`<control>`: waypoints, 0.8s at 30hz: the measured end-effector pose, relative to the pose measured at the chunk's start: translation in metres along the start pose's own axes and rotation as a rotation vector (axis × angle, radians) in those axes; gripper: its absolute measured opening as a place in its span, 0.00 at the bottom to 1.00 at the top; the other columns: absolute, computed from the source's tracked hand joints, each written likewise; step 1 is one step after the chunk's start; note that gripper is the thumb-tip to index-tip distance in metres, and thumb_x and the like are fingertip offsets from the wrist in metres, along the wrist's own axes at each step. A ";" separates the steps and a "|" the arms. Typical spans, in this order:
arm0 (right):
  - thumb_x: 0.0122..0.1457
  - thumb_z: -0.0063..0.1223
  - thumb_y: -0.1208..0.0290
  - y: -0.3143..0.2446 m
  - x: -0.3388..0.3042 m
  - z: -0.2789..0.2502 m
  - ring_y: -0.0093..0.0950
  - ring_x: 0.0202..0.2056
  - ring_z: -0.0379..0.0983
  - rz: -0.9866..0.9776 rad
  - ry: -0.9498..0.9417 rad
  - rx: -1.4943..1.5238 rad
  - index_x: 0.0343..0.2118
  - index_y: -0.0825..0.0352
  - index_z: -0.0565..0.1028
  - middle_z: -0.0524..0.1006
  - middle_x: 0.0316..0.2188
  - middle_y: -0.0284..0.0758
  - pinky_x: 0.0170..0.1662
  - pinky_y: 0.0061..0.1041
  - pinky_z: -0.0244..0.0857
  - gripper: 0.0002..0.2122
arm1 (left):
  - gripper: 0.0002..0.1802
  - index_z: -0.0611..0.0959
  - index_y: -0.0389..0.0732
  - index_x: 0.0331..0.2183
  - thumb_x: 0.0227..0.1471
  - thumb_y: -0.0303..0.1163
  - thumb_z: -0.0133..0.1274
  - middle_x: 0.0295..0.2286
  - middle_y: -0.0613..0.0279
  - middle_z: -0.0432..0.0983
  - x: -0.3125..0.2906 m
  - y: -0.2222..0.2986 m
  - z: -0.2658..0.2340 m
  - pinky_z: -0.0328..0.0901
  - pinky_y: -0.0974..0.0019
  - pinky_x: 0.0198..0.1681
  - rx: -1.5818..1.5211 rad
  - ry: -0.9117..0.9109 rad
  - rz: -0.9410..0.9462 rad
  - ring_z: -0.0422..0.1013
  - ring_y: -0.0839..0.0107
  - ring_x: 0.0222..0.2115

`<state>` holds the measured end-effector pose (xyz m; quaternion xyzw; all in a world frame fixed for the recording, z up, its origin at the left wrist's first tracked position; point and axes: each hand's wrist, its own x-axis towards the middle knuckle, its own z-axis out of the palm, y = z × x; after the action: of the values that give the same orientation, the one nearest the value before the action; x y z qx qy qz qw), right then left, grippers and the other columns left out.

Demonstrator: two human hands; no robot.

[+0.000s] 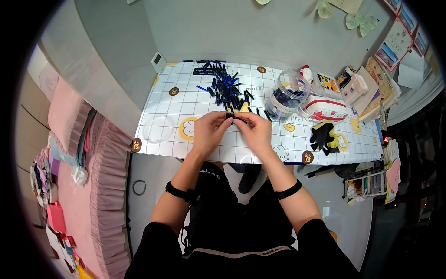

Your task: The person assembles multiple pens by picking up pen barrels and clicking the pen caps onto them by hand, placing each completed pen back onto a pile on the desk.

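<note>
Over the near middle of the table, my left hand [210, 134] and my right hand [256, 136] meet with fingertips pinched together. Between them are small dark tubes [230, 115], which look like ink cartridges; the fingers partly cover them. Just beyond lies a loose pile of similar blue-black ink cartridges [226, 87], spreading toward the wall. To the right of my hands stands a clear plastic jar [280, 105] without its lid, with more cartridges inside. A clear round lid [157, 129] lies flat on the left.
The table [218, 149] has a white grid cover with cartoon prints. On its right are a red-and-white pouch [326, 109], a black and yellow cloth-like item [324, 138], and notebooks [375, 90]. A small white digital device [158, 62] stands back left. A pink bed [79, 200] is at left.
</note>
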<state>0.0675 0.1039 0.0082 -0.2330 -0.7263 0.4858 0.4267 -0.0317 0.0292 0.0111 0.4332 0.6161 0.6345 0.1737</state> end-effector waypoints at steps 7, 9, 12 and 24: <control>0.40 0.51 0.79 -0.008 -0.007 0.003 0.23 0.23 0.70 -0.093 0.010 -0.065 0.26 0.69 0.72 0.73 0.23 0.36 0.26 0.15 0.61 0.06 | 0.09 0.73 0.30 0.27 0.39 0.23 0.50 0.23 0.61 0.72 -0.009 0.007 -0.008 0.63 0.80 0.28 0.092 -0.010 0.051 0.69 0.79 0.24; 0.40 0.51 0.79 -0.009 -0.008 0.002 0.24 0.23 0.70 -0.103 0.005 -0.092 0.25 0.69 0.72 0.73 0.23 0.36 0.25 0.16 0.61 0.06 | 0.09 0.73 0.30 0.28 0.39 0.23 0.50 0.23 0.61 0.72 -0.011 0.009 -0.009 0.63 0.80 0.28 0.132 -0.011 0.079 0.69 0.79 0.25; 0.40 0.51 0.80 -0.010 -0.008 0.003 0.24 0.23 0.69 -0.123 -0.003 -0.043 0.25 0.69 0.72 0.72 0.22 0.36 0.24 0.16 0.61 0.06 | 0.09 0.73 0.30 0.28 0.40 0.23 0.50 0.23 0.61 0.72 -0.013 0.010 -0.008 0.63 0.80 0.28 0.130 -0.013 0.085 0.69 0.79 0.25; 0.39 0.52 0.80 -0.011 -0.010 0.004 0.22 0.22 0.69 -0.100 -0.002 0.037 0.25 0.69 0.73 0.72 0.22 0.36 0.23 0.16 0.62 0.07 | 0.08 0.74 0.32 0.27 0.38 0.23 0.50 0.21 0.59 0.72 -0.012 0.012 -0.009 0.63 0.78 0.24 0.182 0.010 0.101 0.70 0.76 0.22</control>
<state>0.0699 0.0896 0.0134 -0.1878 -0.7285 0.4775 0.4540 -0.0280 0.0122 0.0194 0.4744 0.6494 0.5860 0.0984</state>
